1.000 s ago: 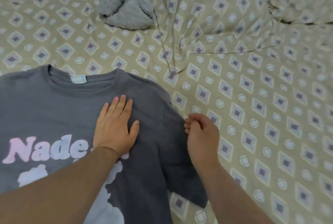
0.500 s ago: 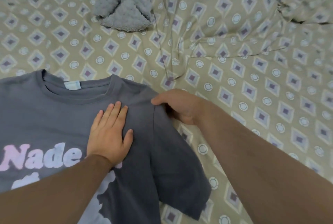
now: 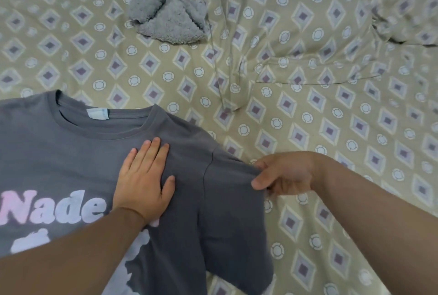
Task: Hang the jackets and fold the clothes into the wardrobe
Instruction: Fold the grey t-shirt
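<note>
Grey cotton T-shirt (image 3: 71, 157) reading "Nade", pale neck tag (image 3: 98, 114) unreadable. Left hand (image 3: 144, 176) pressing flat, fingers straight; right hand (image 3: 284, 173) pinching sleeve (image 3: 232, 211) edge.

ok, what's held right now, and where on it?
The right hand pinches the grey T-shirt by its sleeve's top edge; the left hand only presses flat on the chest.

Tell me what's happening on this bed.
A person is preparing a grey T-shirt for folding on the patterned bedsheet. The left hand presses flat on the chest just below the collar, while the right hand pinches the outer edge of the sleeve. The shirt lies face up, not yet folded. A fluffy grey cloth sits farther up the bed.
</note>
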### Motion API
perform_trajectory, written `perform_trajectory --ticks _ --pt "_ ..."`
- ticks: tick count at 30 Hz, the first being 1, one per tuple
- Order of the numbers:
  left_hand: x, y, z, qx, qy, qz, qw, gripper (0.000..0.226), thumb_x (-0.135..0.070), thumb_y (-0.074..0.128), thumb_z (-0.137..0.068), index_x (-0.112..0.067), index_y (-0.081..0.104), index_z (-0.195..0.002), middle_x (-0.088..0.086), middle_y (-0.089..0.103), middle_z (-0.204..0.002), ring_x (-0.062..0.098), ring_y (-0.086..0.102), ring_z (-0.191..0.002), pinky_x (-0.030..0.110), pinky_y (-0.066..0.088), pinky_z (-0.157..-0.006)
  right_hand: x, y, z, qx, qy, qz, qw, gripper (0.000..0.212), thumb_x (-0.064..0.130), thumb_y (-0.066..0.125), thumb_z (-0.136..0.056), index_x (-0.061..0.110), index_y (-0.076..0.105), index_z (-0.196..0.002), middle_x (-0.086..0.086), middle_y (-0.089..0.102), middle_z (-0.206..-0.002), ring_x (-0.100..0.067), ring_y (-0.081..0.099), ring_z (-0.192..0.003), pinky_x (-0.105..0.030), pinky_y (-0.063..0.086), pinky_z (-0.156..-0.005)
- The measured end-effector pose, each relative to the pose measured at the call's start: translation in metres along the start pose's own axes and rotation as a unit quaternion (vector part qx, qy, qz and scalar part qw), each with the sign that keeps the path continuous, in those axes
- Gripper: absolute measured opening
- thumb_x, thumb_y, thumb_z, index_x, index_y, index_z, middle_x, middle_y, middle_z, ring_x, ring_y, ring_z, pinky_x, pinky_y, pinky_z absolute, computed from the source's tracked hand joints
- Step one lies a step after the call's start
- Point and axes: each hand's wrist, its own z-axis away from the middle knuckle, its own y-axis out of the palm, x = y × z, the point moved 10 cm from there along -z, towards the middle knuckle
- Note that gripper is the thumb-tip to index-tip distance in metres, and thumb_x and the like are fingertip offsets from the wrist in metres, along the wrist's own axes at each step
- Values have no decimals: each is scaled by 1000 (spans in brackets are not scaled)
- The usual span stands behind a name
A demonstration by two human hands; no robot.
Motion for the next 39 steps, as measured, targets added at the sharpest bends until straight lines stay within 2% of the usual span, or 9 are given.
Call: perform_trajectory --ticks 3,5,11,15,18,26,30,35,39 --pt "-1 -1 -1 -2 3 6 1000 72 -45 33 -87 -7 39 -147 13 36 -154 29 31 -143 44 15 -119 21 -51 23 -184 -145 -183 955 2 2 71 -79 4 71 -78 -14 68 -81 -20 68 -67 -27 59 -63" --pt "0 -1 0 -2 2 8 1000 72 -45 33 -86 -7 40 -147 13 37 -154 30 32 -143 44 15 -119 14 -79 35 -260 -166 -257 916 17 18 69 -85 7 60 -76 -11 58 -71 -17 61 -57 -26 56 -54" --pt "-1 -2 -1 0 4 16 1000 72 -44 34 -86 -7 40 -147 13 38 -154 30 32 -143 45 15 -119 -9 -63 45 -256 -76 -45 963 67 83 72 -53 17 61 -61 -5 44 -56 -15 41 -52 -27 31 -55" --pt "-1 -2 -1 -3 8 21 1000 72 -45 34 -86 -7 40 -147 13 37 -154 29 32 -143 44 15 -119 -11 -53 56 -333 -124 -22 935 18 25 71 -89 10 70 -80 2 62 -60 -11 53 -56 -20 40 -52" --pt "0 0 -1 -1 8 21 1000 71 -45 33 -86 -8 39 -147 12 37 -155 29 31 -144 44 14 -119 -40 -63 66 -422 -131 -129 888 21 -1 55 -93 3 66 -75 -4 55 -51 -14 47 -43 -20 38 -42" --pt "-1 -8 2 -12 6 29 999 71 -48 35 -86 -11 42 -146 10 40 -153 27 36 -141 45 20 -117 -54 -73 67 -475 -130 -150 857 40 6 53 -94 10 48 -55 -8 41 -46 -20 37 -37 -26 26 -39" --pt "-8 -43 -14 -34 -7 79 996 63 -50 40 -82 -14 56 -132 10 57 -129 34 54 -112 47 40 -98 -57 -73 69 -503 -138 -124 844 27 8 52 -93 9 50 -66 -6 44 -45 -17 38 -34 -23 27 -37" --pt "-50 -57 -56 85 107 117 984 65 -29 51 -96 -29 22 -154 -5 17 -162 23 31 -143 39 30 -116 -56 -70 71 -504 -173 -132 836 36 37 69 -90 8 58 -72 -9 54 -54 -22 46 -41 -26 33 -42" --pt "-81 -74 -91 105 130 38 985 35 -45 49 -96 -24 54 -124 -1 58 -125 25 58 -110 41 48 -94 -56 -69 67 -472 -193 -143 848 20 24 70 -90 4 71 -96 -15 74 -80 -30 70 -68 -34 54 -59"
